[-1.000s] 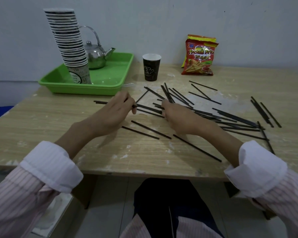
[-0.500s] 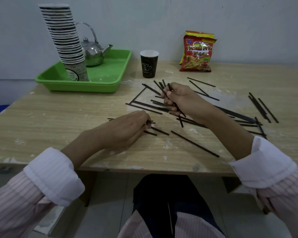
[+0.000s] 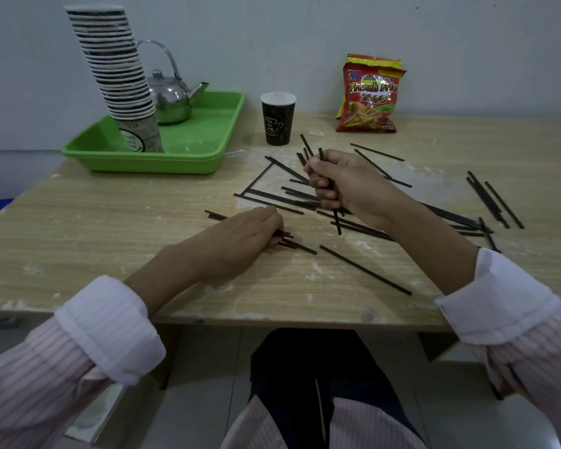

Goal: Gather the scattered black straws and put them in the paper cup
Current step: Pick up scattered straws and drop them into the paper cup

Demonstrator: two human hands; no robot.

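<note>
Holding a bundle (image 3: 320,157) of black straws, the right hand (image 3: 347,186) has its fingers (image 3: 319,182) curled tight round it. Bundle's long axis is near-upright, top ends tipped toward the paper cup (image 3: 277,119). Cup stands upright just beyond that hand, mouth open, so my read is the right hand is the nearer one. Left hand (image 3: 240,244) sits further to the cup's near side, fingers curled down onto a few flat straws (image 3: 300,247); can't tell if they're lifted. Loose straws (image 3: 365,269) lie flat and crossing on the wooden worktop (image 3: 110,228), near side and right of the cup. Green tray (image 3: 153,165) with cup stack (image 3: 117,69) and kettle (image 3: 172,98) is left of the cup. Snack bag (image 3: 370,98) is right of it, against a plain wall.
</note>
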